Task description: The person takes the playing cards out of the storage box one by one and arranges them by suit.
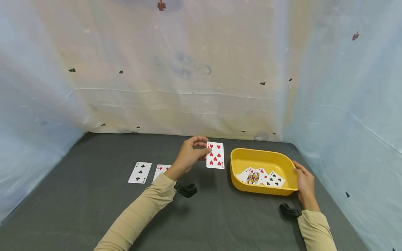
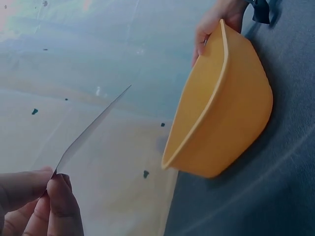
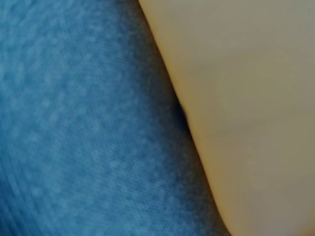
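Observation:
My left hand (image 1: 191, 155) pinches a seven of hearts playing card (image 1: 215, 157) by its left edge, thumb in front, holding it raised above the cloth. In the left wrist view the card (image 2: 93, 125) shows nearly edge-on and slightly bent. To its right stands a yellow plastic basin (image 1: 262, 153), and several face-up cards lie in it, including a five of clubs (image 1: 274, 179) and a face card (image 1: 253, 177). My right hand (image 1: 304, 181) grips the basin's right rim, thumb over the edge. The right wrist view shows only the basin wall (image 3: 246, 98) close up.
Left of my left hand, a three of clubs (image 1: 140, 172) lies face up on the dark grey cloth (image 1: 84, 202). Beside it a diamond card (image 1: 161, 170) is partly hidden by my left wrist. Pale sheeting (image 1: 182, 69) hangs behind and along both sides.

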A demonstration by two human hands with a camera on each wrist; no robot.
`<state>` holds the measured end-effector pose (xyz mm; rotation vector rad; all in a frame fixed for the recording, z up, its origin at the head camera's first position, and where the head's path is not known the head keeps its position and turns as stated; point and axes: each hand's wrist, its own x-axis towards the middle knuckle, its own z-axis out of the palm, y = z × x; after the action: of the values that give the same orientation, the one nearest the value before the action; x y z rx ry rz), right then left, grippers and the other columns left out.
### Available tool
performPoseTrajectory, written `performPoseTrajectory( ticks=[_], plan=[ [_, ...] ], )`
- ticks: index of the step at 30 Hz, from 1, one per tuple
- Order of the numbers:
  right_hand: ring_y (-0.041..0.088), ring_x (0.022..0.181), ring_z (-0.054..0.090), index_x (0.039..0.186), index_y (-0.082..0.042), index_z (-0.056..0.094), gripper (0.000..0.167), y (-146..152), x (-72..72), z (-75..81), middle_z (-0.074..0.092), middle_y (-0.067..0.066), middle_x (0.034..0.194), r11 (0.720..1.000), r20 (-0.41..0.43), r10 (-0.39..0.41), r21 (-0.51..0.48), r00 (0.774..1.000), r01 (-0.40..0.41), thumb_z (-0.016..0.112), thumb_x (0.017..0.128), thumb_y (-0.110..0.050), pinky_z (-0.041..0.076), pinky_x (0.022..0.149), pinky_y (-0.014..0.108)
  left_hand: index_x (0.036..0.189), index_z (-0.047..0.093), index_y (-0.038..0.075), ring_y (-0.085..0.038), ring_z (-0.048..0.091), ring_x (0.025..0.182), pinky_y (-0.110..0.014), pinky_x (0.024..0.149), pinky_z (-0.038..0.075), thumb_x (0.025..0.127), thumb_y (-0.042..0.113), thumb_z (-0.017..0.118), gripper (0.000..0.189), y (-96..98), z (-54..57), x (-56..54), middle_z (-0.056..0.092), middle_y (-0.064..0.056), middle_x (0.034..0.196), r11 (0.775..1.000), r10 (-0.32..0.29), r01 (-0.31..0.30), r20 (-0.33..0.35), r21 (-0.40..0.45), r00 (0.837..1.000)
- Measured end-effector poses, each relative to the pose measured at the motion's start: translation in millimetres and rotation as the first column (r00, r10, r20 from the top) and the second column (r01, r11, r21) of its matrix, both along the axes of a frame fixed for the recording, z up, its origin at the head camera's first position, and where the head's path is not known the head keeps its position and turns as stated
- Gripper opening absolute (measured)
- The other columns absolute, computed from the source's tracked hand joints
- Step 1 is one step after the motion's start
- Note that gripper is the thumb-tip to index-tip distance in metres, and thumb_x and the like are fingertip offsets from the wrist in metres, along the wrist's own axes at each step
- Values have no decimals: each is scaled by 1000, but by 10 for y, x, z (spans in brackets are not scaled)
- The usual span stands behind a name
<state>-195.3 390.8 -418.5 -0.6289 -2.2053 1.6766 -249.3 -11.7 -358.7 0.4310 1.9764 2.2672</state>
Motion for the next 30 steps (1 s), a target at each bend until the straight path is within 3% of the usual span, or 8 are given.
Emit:
performPoseTrajectory(
  ticks=[4,11,18,24,30],
  plan=[
    [19,118,46,148,-7,40,47,-1,8,-5,33,13,153,1000,4,5,-12,1000,-5,37,104,-25,44,77,11,120,59,0,-19,64,72,-46,73,55,84,-1,74,38,-124,-35,19,59,-15,102,1000,1,-1,7,-18,1000],
    [18,118,46,148,-7,39,47,10,3,2,32,12,153,1000,-5,3,-15,1000,-4,36,104,-25,44,77,10,119,59,-2,-17,64,70,-35,66,55,85,0,74,38,-307,-112,69,59,-14,101,998,21,-20,11,-51,1000],
    [21,124,43,148,-8,39,47,21,9,-5,32,12,153,1000,10,2,8,1000,-2,36,105,-26,43,79,11,117,60,1,-20,64,78,-50,75,54,85,1,74,35,-489,-209,119,60,-14,102,991,62,-61,4,-116,998],
    [22,125,43,148,-9,40,47,27,-7,14,34,11,153,1000,4,-16,1,1000,16,37,104,-26,44,84,13,119,59,0,-21,63,82,-47,74,55,85,2,74,37,-623,-287,122,59,-15,103,985,74,-73,5,-157,997],
    [23,125,44,148,-8,40,47,11,-6,2,34,12,153,1000,2,-12,10,1000,12,36,104,-26,44,86,15,116,61,4,-22,64,77,-46,72,55,85,2,74,34,-723,-388,122,60,-12,98,962,98,-94,3,-256,995]
  ],
)
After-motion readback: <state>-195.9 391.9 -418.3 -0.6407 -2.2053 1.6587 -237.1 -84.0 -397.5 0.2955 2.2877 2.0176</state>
